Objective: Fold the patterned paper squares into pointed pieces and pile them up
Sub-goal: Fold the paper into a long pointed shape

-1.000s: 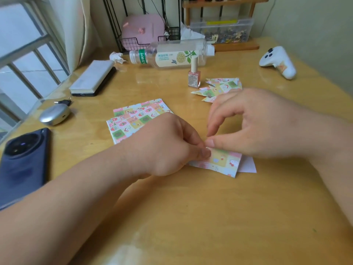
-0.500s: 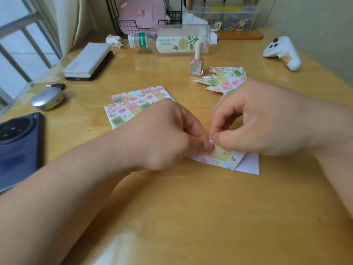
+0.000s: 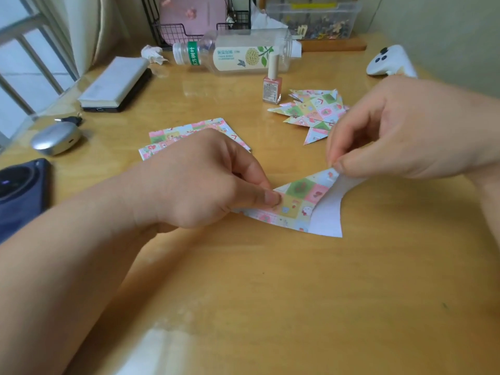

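Observation:
A patterned paper square [image 3: 300, 201], white on its underside, lies partly folded on the wooden table [image 3: 270, 293]. My left hand [image 3: 200, 182] pinches its left end with thumb and curled fingers. My right hand [image 3: 400, 131] pinches the upper right corner and lifts it off the table, so the white side shows. Behind my left hand lies a flat stack of unfolded patterned squares [image 3: 173, 136], partly hidden. A pile of folded pointed pieces [image 3: 313, 109] sits farther back, left of my right hand.
A nail polish bottle [image 3: 272, 85] stands beside the pile, with a plastic drink bottle [image 3: 238, 54] lying behind it. A white controller [image 3: 389, 62] is at the back right. At the left lie a dark phone [image 3: 19, 190], an earbud case [image 3: 55, 138] and a notebook [image 3: 116, 83].
My right hand has moved right and up, pulling the paper's corner with it and opening the flap. The camera has tilted down and closer. My left hand stays holding the paper.

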`<state>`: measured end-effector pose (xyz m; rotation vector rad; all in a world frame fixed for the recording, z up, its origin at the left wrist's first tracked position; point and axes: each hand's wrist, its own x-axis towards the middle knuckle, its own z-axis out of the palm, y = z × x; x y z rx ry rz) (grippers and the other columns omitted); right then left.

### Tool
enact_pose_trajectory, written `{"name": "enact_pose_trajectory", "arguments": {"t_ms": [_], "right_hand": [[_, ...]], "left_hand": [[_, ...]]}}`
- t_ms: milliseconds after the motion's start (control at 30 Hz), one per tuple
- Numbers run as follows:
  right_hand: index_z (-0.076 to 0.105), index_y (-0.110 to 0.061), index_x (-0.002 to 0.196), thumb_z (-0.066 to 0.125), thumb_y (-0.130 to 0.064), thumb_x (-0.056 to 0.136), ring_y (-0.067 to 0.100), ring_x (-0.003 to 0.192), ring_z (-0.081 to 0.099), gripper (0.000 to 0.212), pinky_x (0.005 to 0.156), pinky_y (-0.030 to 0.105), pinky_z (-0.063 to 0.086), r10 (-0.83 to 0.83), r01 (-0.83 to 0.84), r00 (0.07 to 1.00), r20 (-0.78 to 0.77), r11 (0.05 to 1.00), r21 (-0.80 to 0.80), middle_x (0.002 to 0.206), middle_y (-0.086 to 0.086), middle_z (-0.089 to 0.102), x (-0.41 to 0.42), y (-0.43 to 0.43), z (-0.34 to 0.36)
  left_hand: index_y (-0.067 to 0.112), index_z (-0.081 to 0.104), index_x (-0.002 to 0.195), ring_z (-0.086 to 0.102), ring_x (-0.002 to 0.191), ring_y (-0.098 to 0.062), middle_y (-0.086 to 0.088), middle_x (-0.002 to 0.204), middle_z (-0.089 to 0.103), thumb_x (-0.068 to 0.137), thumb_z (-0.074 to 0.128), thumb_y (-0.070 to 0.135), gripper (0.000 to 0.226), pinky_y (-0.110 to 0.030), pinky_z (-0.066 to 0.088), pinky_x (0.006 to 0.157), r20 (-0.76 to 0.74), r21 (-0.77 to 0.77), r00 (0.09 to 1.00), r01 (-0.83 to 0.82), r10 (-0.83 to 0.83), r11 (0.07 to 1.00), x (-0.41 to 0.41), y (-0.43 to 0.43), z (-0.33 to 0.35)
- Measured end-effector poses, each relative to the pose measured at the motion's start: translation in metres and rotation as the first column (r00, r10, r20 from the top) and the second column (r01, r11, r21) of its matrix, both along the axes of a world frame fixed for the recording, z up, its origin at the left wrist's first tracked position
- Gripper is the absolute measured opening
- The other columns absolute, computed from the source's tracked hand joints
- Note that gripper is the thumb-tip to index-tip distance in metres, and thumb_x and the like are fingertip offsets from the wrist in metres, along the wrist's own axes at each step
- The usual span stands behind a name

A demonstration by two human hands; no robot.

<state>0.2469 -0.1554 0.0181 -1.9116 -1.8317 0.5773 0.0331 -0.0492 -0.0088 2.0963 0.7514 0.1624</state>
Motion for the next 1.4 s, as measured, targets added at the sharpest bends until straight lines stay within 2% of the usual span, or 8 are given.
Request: {"name": "enact_pose_trajectory", "arguments": {"t_ms": [200,300,400,533,800,1100,1267,1400], "right_hand": [[0.078,-0.028,0.074,0.07,-0.044,0.058,0.044,0.09,0.066,0.024,0.092,0.062,0.052,-0.138,0.146,0.988,-0.072,0.98,0.131,0.078,0.011,0.075,0.033,-0.003,0.002],[0.078,-0.013,0.085,0.072,-0.025,0.075,0.029,0.085,0.07,0.017,0.084,0.039,0.058,-0.073,0.125,0.885,-0.461,0.989,0.084,0.087,0.01,0.077,0.027,0.002,-0.003],[0.078,-0.013,0.093,0.08,-0.038,0.076,0.013,0.084,0.071,0.03,0.073,0.016,0.053,-0.033,0.029,0.902,-0.431,0.999,-0.017,0.09,0.003,0.078,0.011,0.005,-0.01],[0.077,-0.004,0.088,0.075,-0.031,0.07,0.027,0.083,0.074,0.032,0.079,0.034,0.052,-0.066,0.042,0.893,-0.445,0.997,-0.063,0.089,0.013,0.077,0.0,0.009,-0.017],[0.069,-0.009,0.108,0.074,-0.006,0.068,0.03,0.08,0.072,0.041,0.073,0.036,0.06,-0.18,0.058,0.634,-0.752,0.981,-0.186,0.092,0.022,0.072,-0.008,0.016,-0.03],[0.063,-0.016,0.113,0.083,-0.014,0.066,0.031,0.089,0.07,0.051,0.08,0.049,0.053,-0.196,0.289,0.623,-0.757,0.957,-0.009,0.096,0.016,0.074,-0.006,0.02,-0.031],[0.064,-0.019,0.077,0.09,-0.041,0.062,0.022,0.073,0.062,0.037,0.067,0.04,0.049,-0.29,0.454,0.809,-0.512,0.861,0.23,0.086,0.016,0.069,-0.011,0.02,-0.029],[0.072,-0.016,0.066,0.083,-0.047,0.07,0.006,0.051,0.044,0.032,0.053,0.024,0.035,-0.414,0.448,0.885,-0.216,0.881,0.149,0.054,-0.01,0.058,-0.02,0.016,-0.021]], "left_hand": [[0.023,0.079,0.073,0.05,0.063,-0.014,-0.006,0.066,0.066,0.065,0.082,0.044,0.023,-0.033,0.036,0.069,-0.009,-0.058,1.0,-0.01,0.01,0.998,-0.007,0.015,-0.005],[0.013,0.074,0.073,0.061,0.067,-0.015,-0.009,0.074,0.073,0.073,0.074,0.03,0.017,-0.028,0.046,0.068,0.084,-0.232,0.996,0.025,-0.005,0.972,-0.006,0.019,-0.011],[0.007,0.07,0.077,0.068,0.067,-0.022,-0.021,0.077,0.073,0.078,0.071,0.019,0.012,-0.026,0.055,0.065,0.174,-0.389,0.985,0.085,-0.018,0.917,-0.005,0.015,-0.015],[0.003,0.069,0.086,0.067,0.064,-0.023,-0.017,0.071,0.07,0.079,0.076,0.015,0.015,-0.026,0.054,0.06,0.204,-0.434,0.979,0.106,-0.016,0.895,-0.003,0.01,-0.016],[0.005,0.067,0.088,0.071,0.061,-0.023,-0.021,0.072,0.073,0.069,0.076,0.016,0.023,-0.029,0.057,0.058,0.215,-0.464,0.974,0.039,0.07,0.885,0.001,0.001,-0.014],[0.011,0.046,0.101,0.074,0.068,-0.037,-0.025,0.072,0.069,0.074,0.071,0.01,0.037,-0.035,0.061,0.059,0.283,-0.602,0.936,0.002,0.211,0.798,0.0,0.003,-0.013],[0.009,0.046,0.107,0.074,0.069,-0.037,-0.021,0.076,0.072,0.089,0.067,-0.001,0.029,-0.039,0.061,0.065,0.344,-0.543,0.884,-0.087,0.316,0.835,0.004,0.005,-0.02],[0.007,0.044,0.109,0.074,0.069,-0.04,-0.013,0.074,0.074,0.093,0.066,0.003,0.027,-0.056,0.06,0.078,0.305,-0.372,0.917,-0.136,0.259,0.918,0.003,0.004,-0.019]]}}
